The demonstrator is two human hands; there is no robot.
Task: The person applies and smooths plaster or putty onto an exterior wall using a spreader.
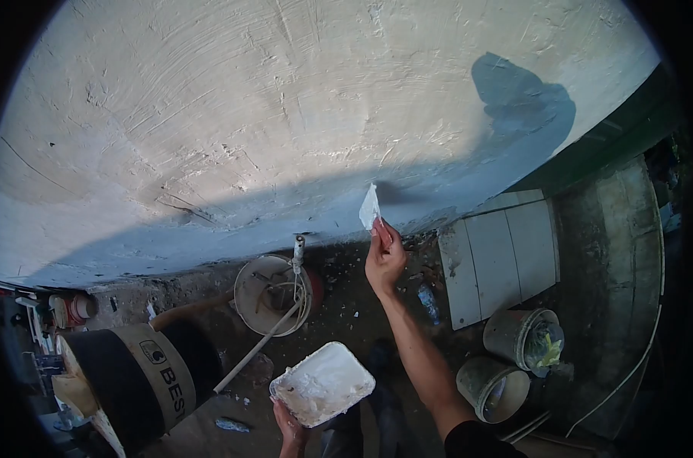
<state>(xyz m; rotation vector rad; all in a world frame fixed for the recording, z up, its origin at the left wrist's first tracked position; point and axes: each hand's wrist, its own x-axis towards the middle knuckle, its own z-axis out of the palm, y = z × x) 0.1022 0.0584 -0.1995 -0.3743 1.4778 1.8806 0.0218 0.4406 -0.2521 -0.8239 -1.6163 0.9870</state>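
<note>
My right hand [387, 263] is raised in front of the wall [209, 114], its fingers closed on the red handle of a putty knife [370, 209]. White paste coats the blade, which points upward, its tip overlapping the shaded lower band of the wall. Lower down, my left hand [290, 427] grips the near left edge of a shallow white tray [364, 363]. White putty [323, 383] is smeared across the tray's inside. Ridges and rough patches mark the pale wall surface.
A bucket [243, 294] with a hose and pipe stands by the wall base. A dark barrel [136, 382] lies at left. Pale panels [499, 259] lean at right, above two dirty buckets [507, 336]. Plastic bottles [428, 301] lie on the ground.
</note>
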